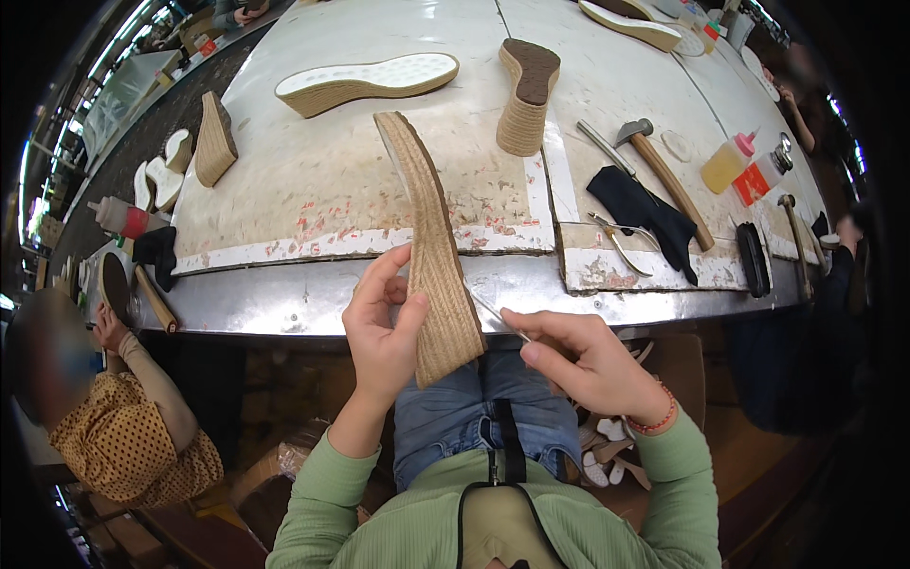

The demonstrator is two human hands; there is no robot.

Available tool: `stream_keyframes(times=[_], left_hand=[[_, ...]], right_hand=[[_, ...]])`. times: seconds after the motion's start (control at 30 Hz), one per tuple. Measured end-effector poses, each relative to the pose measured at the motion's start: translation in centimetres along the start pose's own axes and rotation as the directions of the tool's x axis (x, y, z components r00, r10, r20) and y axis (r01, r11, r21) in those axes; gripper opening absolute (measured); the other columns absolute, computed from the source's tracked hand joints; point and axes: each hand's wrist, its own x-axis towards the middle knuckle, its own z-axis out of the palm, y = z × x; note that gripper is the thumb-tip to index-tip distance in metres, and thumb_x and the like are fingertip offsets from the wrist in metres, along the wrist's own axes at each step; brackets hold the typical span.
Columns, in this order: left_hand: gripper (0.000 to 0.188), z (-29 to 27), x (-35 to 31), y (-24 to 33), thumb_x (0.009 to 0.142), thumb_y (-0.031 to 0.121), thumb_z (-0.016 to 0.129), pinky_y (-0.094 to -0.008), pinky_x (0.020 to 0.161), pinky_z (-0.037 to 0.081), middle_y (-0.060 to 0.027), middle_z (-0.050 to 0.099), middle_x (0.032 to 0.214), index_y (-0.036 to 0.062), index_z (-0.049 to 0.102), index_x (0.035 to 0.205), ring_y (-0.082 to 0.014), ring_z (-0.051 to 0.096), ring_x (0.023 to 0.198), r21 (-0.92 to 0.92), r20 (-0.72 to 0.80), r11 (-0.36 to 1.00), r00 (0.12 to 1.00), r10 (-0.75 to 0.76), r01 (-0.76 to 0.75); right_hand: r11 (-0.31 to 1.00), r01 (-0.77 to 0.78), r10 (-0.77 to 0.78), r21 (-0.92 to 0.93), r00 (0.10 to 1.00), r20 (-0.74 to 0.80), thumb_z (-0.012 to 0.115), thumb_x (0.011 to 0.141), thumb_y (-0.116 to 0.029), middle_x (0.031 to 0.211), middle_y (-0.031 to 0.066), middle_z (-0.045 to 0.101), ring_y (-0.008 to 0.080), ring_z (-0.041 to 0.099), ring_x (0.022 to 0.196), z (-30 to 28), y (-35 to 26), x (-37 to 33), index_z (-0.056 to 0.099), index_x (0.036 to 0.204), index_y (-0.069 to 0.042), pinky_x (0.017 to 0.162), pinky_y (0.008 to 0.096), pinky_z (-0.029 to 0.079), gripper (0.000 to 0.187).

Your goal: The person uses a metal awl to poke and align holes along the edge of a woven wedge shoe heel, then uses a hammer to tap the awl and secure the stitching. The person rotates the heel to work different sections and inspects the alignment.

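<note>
A wedge shoe sole (434, 256) wrapped in tan woven rope stands on its side edge in the air, over the table's front edge. My left hand (381, 327) grips its thick heel part, thumb on the near face and fingers behind. My right hand (590, 358) pinches a thin metal tool (500, 317), whose tip reaches the dark brown bottom edge of the sole; its exact kind cannot be made out. Beyond, one wedge sole (370, 81) lies with its white top up, and another (529, 95) shows its brown underside.
Right on the table are a hammer (668, 175), pliers (618, 245), a black cloth (646, 213), a brush (754, 258) and two squeeze bottles, one with a pink cap (730, 163). A third wedge sole (216, 140) stands left. A co-worker (142, 417) sits at my left.
</note>
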Motion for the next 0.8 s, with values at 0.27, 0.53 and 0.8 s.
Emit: stream_keyframes(times=[0.27,0.53,0.8], left_hand=[[0.040,-0.1,1.5,1.5,0.084,-0.006,0.061,-0.0219,0.072,0.048,-0.0114,0.063,0.116,-0.0081,0.060,0.125,-0.0070,0.059,0.075,-0.087,-0.043,0.978,0.980,-0.194,0.190],[0.031,0.3,2.0,0.7,0.087,-0.004,0.062,-0.0213,0.073,0.049,-0.0153,0.063,0.121,-0.0058,0.066,0.117,-0.0062,0.060,0.076,0.029,-0.064,1.000,0.998,0.008,-0.006],[0.030,0.8,1.8,0.4,0.088,-0.005,0.060,-0.0223,0.077,0.051,-0.0157,0.061,0.125,-0.0067,0.066,0.118,-0.0099,0.064,0.088,-0.054,-0.073,0.997,0.996,0.047,-0.051]], right_hand=[[0.989,0.022,-0.023,0.144,1.000,0.007,0.054,0.100,-0.012,0.077,0.0009,0.059,0.0038,0.050,0.063,2.1,0.9,2.2,0.056,0.135,-0.001,0.056,0.0220,0.043,0.036],[0.994,-0.006,0.004,0.113,1.000,0.021,0.051,0.103,-0.013,0.083,0.0009,0.061,0.0026,0.051,0.055,2.3,0.5,2.8,0.054,0.140,-0.005,0.051,0.0185,0.043,0.038],[0.869,0.281,-0.330,-0.408,0.942,-0.055,0.059,0.092,-0.001,0.079,0.0121,0.058,0.0203,0.057,0.064,3.4,0.8,3.0,0.056,0.134,0.001,0.057,0.0310,0.045,0.041]])
